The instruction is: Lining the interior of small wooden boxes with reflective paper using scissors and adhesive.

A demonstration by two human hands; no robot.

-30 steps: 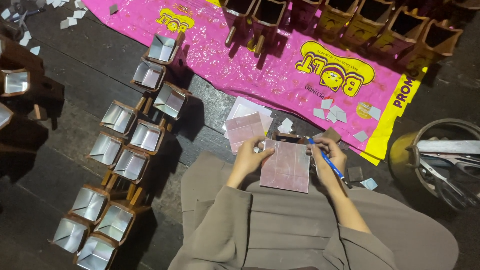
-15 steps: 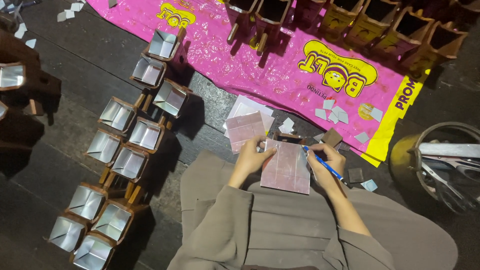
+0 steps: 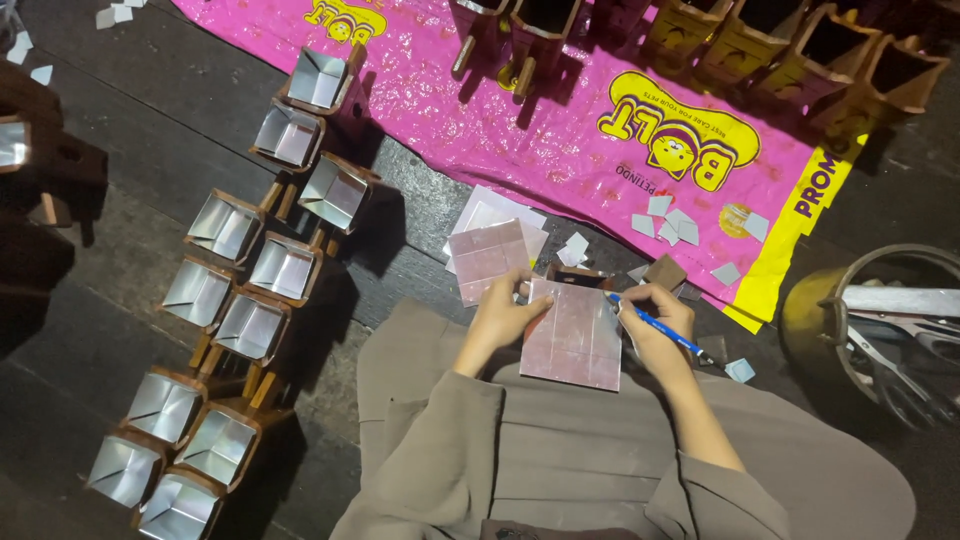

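Dark plank floor (image 3: 130, 130) carries everything. Big pink plastic printed sack sheet (image 3: 520, 130) lies flat across the top, yellow edge at right; a row of brown and yellow wooden square boxes (image 3: 760, 45) stands along its far edge. Left side: double line of small wooden-handled square scoops lined with shiny metal foil (image 3: 250, 270), running from top centre down to bottom left, mostly touching neighbours. Right edge: round brass-coloured metal pot (image 3: 830, 310) with metal tools inside. Person sits in beige trousers (image 3: 560, 460), knees toward the sack. On the lap, just at the knee edge: rectangular pinkish-silver foil sheet (image 3: 572, 335) with ruled lines. Left hand (image 3: 500, 315) lies on the sheet's left edge, fingers pressing it flat, gripping nothing. Right hand (image 3: 655, 320) closed around a blue pen (image 3: 655, 330), tip at the sheet's right edge. Just beyond the sheet on the floor: stack of similar cut foil sheets (image 3: 490, 250). Small foil offcuts (image 3: 672, 218) scattered on the sack near the hands.
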